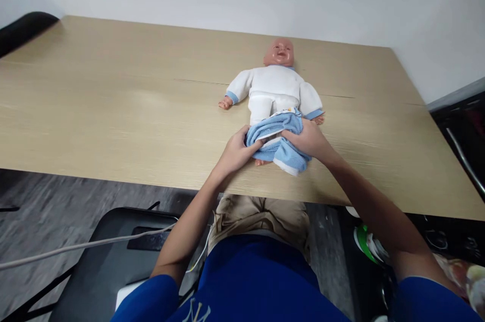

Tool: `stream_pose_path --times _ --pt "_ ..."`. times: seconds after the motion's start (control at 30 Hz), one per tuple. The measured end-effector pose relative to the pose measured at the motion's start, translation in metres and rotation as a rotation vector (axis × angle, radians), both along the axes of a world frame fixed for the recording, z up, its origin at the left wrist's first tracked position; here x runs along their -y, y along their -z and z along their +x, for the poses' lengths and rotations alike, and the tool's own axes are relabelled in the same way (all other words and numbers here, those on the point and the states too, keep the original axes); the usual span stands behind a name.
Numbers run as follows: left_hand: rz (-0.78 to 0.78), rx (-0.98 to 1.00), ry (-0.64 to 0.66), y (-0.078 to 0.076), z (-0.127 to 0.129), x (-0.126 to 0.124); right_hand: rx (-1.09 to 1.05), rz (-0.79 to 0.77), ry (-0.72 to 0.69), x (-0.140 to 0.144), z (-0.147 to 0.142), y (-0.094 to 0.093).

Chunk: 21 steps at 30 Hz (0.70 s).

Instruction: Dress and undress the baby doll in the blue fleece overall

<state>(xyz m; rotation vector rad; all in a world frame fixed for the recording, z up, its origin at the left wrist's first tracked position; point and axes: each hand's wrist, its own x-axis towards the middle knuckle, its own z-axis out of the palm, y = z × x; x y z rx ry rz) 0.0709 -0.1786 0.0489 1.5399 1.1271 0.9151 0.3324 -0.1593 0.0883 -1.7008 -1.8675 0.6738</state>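
Observation:
A baby doll (276, 79) in a white long-sleeved top with blue cuffs lies on its back on the wooden table, head away from me. Bunched around its lower legs is a pair of light blue baby pants (291, 152) with white trim. My left hand (238, 147) grips the left side of the pants, thumb on top of the fabric. On the other side, my right hand (306, 139) pinches the waistband. One doll foot shows below the cloth near my left hand; the other foot is hidden.
The pale wooden table (113, 109) meets a white wall at the back. A black chair (102, 261) with a dark phone-like object (147, 239) stands at lower left, a cable (87, 244) crossing it. Various items lie on a dark surface at lower right.

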Motion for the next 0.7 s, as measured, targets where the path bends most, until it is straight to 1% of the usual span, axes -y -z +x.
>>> stream_pose_path --times 0.1,0.2,0.27,0.33,0.43,0.57,0.7 --pt "0.007 0.028 -0.008 -0.009 0.0 0.007 -0.019 0.022 -0.056 0.003 0.001 -0.015" --pt "0.002 0.023 -0.019 -0.021 -0.006 0.025 0.022 0.048 -0.136 0.024 -0.005 -0.032" --pt "-0.017 -0.041 -0.012 -0.028 -0.012 0.041 0.094 0.044 -0.196 0.04 -0.012 -0.04" --pt "-0.05 -0.134 0.011 -0.03 -0.019 0.053 0.167 0.028 -0.249 0.051 -0.017 -0.042" --pt "-0.07 -0.249 0.045 -0.026 -0.026 0.062 0.253 0.009 -0.289 0.056 -0.02 -0.035" --pt "-0.019 -0.35 0.05 -0.01 -0.028 0.057 0.327 0.026 -0.286 0.049 -0.019 -0.019" --pt "0.019 -0.391 0.045 0.005 -0.026 0.055 0.362 0.044 -0.28 0.052 -0.018 -0.011"
